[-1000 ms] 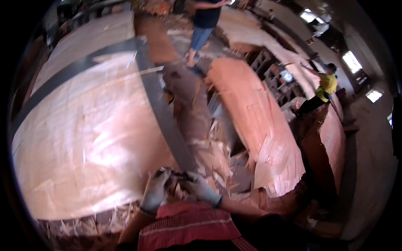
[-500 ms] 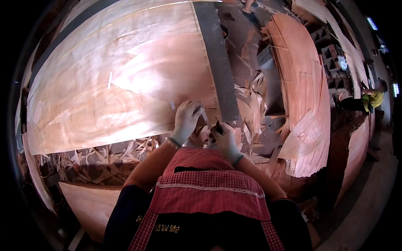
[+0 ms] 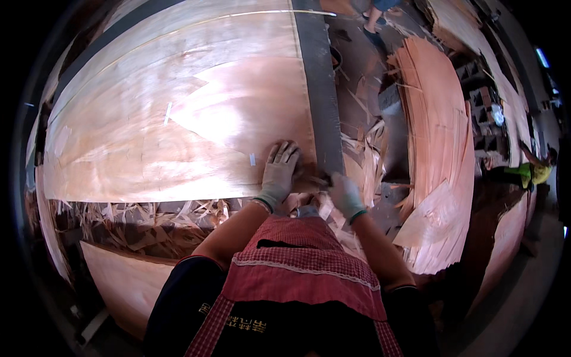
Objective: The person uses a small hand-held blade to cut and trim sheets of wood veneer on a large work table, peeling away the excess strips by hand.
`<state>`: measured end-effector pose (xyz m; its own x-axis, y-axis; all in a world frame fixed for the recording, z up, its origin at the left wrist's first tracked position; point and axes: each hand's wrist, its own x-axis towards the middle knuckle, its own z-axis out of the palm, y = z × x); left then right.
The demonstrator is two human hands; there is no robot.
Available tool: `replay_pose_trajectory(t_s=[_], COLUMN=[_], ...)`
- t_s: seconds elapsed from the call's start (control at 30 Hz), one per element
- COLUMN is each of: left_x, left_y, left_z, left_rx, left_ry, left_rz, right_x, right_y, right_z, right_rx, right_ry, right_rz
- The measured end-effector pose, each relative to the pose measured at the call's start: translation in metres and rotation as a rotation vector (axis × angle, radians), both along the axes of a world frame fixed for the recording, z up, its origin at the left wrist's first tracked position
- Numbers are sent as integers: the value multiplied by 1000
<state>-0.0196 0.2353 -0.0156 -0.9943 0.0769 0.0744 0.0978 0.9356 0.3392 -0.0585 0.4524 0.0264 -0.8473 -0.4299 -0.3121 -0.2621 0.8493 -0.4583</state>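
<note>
My left hand [image 3: 279, 168], in a pale glove, lies flat on the near right corner of a thin wood veneer sheet [image 3: 148, 160], fingers stretched out. A pinkish, pointed veneer piece [image 3: 262, 95] lies on that sheet, just beyond the hand. Short white tape strips sit on the veneer, one at the pointed end [image 3: 168, 113] and one beside my left hand [image 3: 252, 159]. Close to the sheet's right edge, my gloved right hand [image 3: 346, 195] is closed round a small dark tool [image 3: 325, 180]; blur hides its exact kind.
A dark board edge [image 3: 321, 89] runs along the veneer's right side. Torn veneer scraps [image 3: 154, 229] litter the floor. To the right stands a stack of reddish veneer sheets [image 3: 437, 137]. A co-worker in a yellow top [image 3: 538, 172] is at far right; another person's legs [image 3: 373, 21] show at top.
My left hand has opened from a pinch near a whitish strip and now presses flat on the veneer. My right hand has moved rightward with the dark tool. The view has shifted slightly.
</note>
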Motion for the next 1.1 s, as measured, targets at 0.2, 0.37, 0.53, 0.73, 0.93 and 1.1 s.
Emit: replay_pose_trajectory(t_s=[0.2,0.37,0.53,0.73,0.93,1.1], left_x=[-29,-127,-212,-294,-303,-290], left_y=[-13,-75,-133,-164,-172,-206], left_z=[38,19,-8,-17,-16,18], left_rx=[235,92,-118,-123,-183,338], left_ry=[3,139,274,248,243,70], left_rz=[173,294,102,-52,-308,54], right_x=[-97,-182,-257,-312,-347,-341], right_y=[33,-22,-155,-234,-201,-231], right_z=[47,-15,11,-28,-72,-39], right_rx=[-383,-583,-704,-719,-254,-632], right_ry=[-299,-61,-201,-535,139,-145], right_rz=[-210,-177,-192,-606,-290,-127])
